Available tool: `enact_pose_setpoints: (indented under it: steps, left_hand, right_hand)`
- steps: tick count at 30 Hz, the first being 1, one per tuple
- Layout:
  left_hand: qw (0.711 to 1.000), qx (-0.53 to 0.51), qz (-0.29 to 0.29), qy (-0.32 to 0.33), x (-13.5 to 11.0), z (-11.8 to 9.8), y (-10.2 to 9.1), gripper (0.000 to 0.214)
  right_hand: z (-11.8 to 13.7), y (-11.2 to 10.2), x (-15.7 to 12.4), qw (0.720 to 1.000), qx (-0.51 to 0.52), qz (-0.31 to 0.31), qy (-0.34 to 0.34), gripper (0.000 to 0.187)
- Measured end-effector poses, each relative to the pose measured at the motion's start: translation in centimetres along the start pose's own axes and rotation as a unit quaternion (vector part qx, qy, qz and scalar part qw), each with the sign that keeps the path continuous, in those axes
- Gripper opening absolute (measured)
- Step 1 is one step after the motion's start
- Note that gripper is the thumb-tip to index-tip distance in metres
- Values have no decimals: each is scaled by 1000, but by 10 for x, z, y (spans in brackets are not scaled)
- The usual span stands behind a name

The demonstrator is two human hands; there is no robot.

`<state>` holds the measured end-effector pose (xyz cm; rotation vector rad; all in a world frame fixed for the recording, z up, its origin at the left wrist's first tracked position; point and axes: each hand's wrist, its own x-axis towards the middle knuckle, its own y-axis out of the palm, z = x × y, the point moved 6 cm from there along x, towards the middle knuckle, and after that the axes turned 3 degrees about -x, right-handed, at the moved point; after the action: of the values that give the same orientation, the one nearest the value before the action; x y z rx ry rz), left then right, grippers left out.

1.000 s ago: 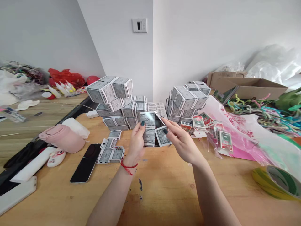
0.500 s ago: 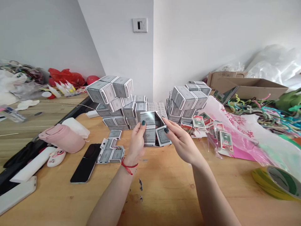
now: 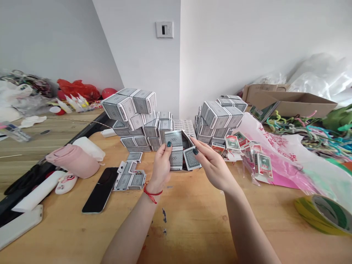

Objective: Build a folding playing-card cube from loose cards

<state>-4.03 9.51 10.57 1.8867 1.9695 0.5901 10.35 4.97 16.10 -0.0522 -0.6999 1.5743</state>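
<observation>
Between my hands, above the wooden table, is a box made of folded playing cards point(image 3: 176, 160) with grey patterned backs. My left hand point(image 3: 162, 163) grips its left side, the thumb pressed on the front face. With thumb and fingers, my right hand point(image 3: 211, 161) pinches the right side, where one card flap point(image 3: 192, 158) stands out at an angle and a dark gap shows. Behind are a left stack of folded-card blocks point(image 3: 129, 106) and a right stack point(image 3: 220, 117). A few joined folded cards point(image 3: 129, 178) lie on the table to the left.
A black phone point(image 3: 100, 190), a pink bottle point(image 3: 73, 161) and a white mouse point(image 3: 66, 183) lie left. Card packs point(image 3: 262, 167), pink plastic point(image 3: 286, 146) and a yellow tape roll point(image 3: 321, 212) are on the right. A cardboard box point(image 3: 297, 104) stands farther back.
Both hands keep their hold on the card box. It shows barely any shift, and the card flap stays angled out on the right.
</observation>
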Motion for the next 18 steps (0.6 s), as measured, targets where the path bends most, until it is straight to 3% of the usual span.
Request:
enact_pose_setpoints:
  steps: [12, 18]
  left_hand:
    - [1000, 1, -5, -2, -1, 0, 1, 26]
    - [1000, -3, -7, 1, -4, 0, 4, 27]
  right_hand:
    - [-1, 1, 1, 1000, -12, -8, 6, 44]
    - [-1, 2, 1, 998, -43, -46, 11, 44]
